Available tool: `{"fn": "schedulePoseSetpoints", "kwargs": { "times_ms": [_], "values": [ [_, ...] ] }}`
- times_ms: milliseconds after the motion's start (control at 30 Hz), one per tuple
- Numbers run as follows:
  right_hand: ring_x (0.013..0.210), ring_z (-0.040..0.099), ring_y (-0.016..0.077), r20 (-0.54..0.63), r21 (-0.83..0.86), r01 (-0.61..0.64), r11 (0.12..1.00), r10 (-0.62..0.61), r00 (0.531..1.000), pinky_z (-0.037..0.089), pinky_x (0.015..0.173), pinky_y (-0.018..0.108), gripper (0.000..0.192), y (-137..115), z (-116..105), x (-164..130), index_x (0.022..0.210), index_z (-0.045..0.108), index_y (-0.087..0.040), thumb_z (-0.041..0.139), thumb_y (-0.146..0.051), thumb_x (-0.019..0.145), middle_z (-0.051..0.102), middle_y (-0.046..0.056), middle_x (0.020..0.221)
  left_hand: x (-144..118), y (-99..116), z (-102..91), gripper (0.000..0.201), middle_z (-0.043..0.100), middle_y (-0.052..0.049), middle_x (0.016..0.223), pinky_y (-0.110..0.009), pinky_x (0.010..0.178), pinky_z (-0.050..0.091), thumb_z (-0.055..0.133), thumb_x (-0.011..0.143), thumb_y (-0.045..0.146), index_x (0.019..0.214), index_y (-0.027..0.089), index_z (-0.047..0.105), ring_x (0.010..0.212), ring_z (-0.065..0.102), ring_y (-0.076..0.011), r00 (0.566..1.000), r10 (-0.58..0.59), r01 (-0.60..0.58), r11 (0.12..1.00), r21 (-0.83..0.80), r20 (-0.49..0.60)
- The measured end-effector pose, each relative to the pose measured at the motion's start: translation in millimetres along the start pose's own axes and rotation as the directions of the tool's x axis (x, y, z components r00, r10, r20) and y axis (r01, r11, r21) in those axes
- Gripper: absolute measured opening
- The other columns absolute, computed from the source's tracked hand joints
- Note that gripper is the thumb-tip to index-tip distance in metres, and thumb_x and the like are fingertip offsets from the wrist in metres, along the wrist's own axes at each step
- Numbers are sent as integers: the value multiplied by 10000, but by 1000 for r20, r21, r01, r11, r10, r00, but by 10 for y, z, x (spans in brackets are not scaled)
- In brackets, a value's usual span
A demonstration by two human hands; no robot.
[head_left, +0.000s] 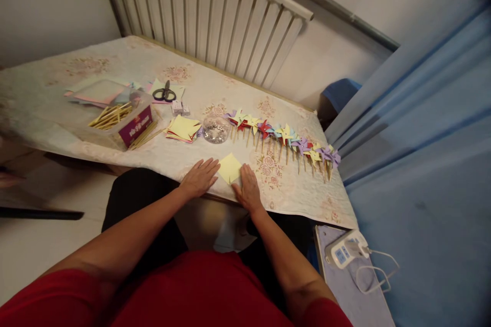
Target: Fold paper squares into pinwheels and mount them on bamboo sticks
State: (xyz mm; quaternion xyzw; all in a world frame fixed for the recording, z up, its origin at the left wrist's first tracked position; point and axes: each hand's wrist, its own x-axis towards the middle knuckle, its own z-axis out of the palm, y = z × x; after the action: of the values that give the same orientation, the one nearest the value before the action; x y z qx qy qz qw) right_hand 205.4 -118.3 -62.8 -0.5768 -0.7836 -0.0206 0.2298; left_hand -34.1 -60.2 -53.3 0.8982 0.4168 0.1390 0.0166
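The yellow paper square (229, 168) lies at lower centre of the frame, near the front edge of the table (57, 92). The left hand (198, 178) and right hand (248, 189) rest flat beside it, fingers extended, gripping nothing, fingertips at its edges. Risk: uneven pressure could slide or crease the sheet; a sideways sweep could disturb the pinwheel row (284, 138) or bead dish (215, 129) just above.

The surface (53, 92) carries one loose yellow paper square (229, 168), one stack of paper squares (183, 128), one pair of scissors (164, 93), one clear box of wooden sticks (115, 117), and one clear dish (215, 129). The row of paper pinwheels (282, 135) contains too many overlapping units for an exact count. Two hands are present.
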Motion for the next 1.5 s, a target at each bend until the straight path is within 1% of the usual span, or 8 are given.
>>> {"fn": "schedulePoseSetpoints", "kwargs": {
  "times_ms": [200,567,667,800,900,1000,1133,1500],
  "values": [
    [1488,266,307,173,-82,105,991,-90,981,202,1207,551,658,-164,-11,61,1467,401,-89,527,-484,955,393,205,1544,-1,6,11,504,432,-81,1551,-476,1194,262,380,979,338,1464,231,467,1461,345,-245,1000,-3,2,1000,-23,-21],
    [1481,280,330,144,-124,22,992,-4,990,220,1201,544,659,2,-98,-55,1460,413,-62,515,-480,960,381,219,1547,-128,-55,-33,513,422,-103,1553,-478,1213,237,317,992,338,1448,168,480,1467,331,-253,999,-49,49,999,-6,-13],
    [1486,267,330,139,-128,14,992,4,990,222,1205,534,672,20,-101,-81,1457,414,-49,525,-482,955,382,218,1546,-136,-99,-1,516,443,-118,1539,-482,1207,264,312,989,341,1431,144,490,1459,346,-260,991,-129,127,990,-55,-34],
    [1490,258,325,124,-134,9,991,8,992,219,1207,537,674,22,-73,-95,1459,412,-48,519,-484,957,383,219,1546,13,-31,-9,512,468,-194,1502,-480,1170,351,302,971,275,1397,61,489,1446,367,-280,948,-288,267,951,-154,-138],
    [1484,269,330,115,-142,13,990,3,993,217,1208,538,675,25,-52,-98,1455,414,-41,511,-488,959,384,221,1545,238,154,-30,496,462,-168,1513,-473,1177,352,303,958,212,1408,87,473,1457,349,-251,970,-158,124,975,-183,-183],
    [1480,277,329,110,-149,18,989,-2,994,221,1208,531,666,33,-41,-97,1457,414,-45,508,-479,960,392,213,1542,465,348,7,489,431,-143,1542,-446,1196,313,326,960,215,1409,94,477,1467,330,-245,992,-47,30,989,-143,-114],
    [1474,287,331,109,-160,25,987,-7,994,222,1210,525,664,43,-30,-95,1456,418,-45,516,-474,957,391,206,1545,614,427,131,509,423,-156,1545,-475,1193,285,362,964,282,1422,97,482,1461,339,-268,999,-30,32,997,-63,34],
    [1475,288,331,83,-141,29,990,-17,996,234,1202,539,659,42,-21,-97,1455,420,-48,514,-470,957,402,217,1534,707,323,145,573,358,-101,1592,-511,1204,202,358,967,404,1487,174,430,1492,266,-274,995,-49,52,998,-29,81]
  ]
}}
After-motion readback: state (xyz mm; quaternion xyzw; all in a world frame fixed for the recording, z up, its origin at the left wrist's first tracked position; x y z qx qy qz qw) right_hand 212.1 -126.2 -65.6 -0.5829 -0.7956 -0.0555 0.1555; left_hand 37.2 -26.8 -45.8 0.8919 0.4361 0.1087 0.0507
